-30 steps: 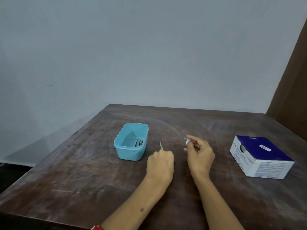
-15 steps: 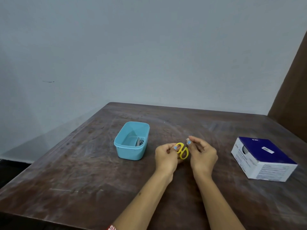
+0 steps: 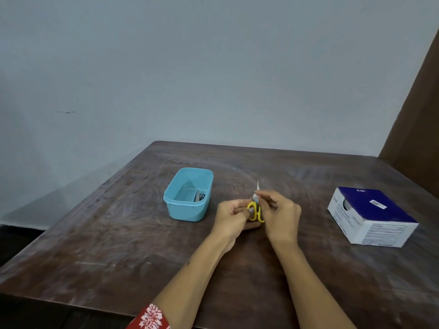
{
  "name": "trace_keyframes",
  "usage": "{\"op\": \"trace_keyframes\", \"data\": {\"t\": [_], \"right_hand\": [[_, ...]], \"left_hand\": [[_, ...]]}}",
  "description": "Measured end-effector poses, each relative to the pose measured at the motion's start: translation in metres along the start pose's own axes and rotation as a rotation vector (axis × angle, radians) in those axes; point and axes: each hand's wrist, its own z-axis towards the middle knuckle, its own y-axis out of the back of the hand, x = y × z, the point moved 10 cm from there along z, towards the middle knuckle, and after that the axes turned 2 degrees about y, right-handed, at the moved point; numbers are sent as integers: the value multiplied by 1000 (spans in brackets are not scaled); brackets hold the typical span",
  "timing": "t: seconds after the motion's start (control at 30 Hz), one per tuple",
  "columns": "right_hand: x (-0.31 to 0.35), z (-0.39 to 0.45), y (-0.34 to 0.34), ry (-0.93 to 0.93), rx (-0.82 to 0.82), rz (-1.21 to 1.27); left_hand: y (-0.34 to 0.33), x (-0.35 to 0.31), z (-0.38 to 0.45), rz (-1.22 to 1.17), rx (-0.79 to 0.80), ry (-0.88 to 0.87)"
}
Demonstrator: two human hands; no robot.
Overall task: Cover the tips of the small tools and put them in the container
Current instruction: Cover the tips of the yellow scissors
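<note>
- The left hand grasps the yellow handles of the small scissors, held just above the table.
- The right hand pinches near the blades; a pale pointed tip shows above its fingers. Whether that is bare blade or cover, I cannot tell.
- Best to keep the handles steady and slide the cover straight along the blades until snug.
- The blue container sits near, left of the hands, some tools already inside.
</note>
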Motion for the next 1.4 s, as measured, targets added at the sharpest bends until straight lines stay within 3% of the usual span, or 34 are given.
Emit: {"op": "trace_keyframes", "data": {"t": [0.13,0.27,0.5,0.73,0.97,1.17,1.4], "right_hand": [[11,-2,-3,80,30,-65],[27,-3,14,210,-131,-111],[28,-5,-4,254,-1,-173],[34,-3,24,281,-241,-134],[37,-4,4,298,-75,-160],[39,-2,22,312,-212,-174],[44,-8,-8,344,17,-231]], "left_hand": [[3,-2,0,3,-46,-34],[5,-3,-3,2,-87,-60],[3,-6,-5,6,-46,-80],[-10,-3,-11,73,71,-57],[-1,-8,-10,18,6,-113],[-7,0,-10,29,58,-32],[4,-7,-8,-80,-14,-93]]}}
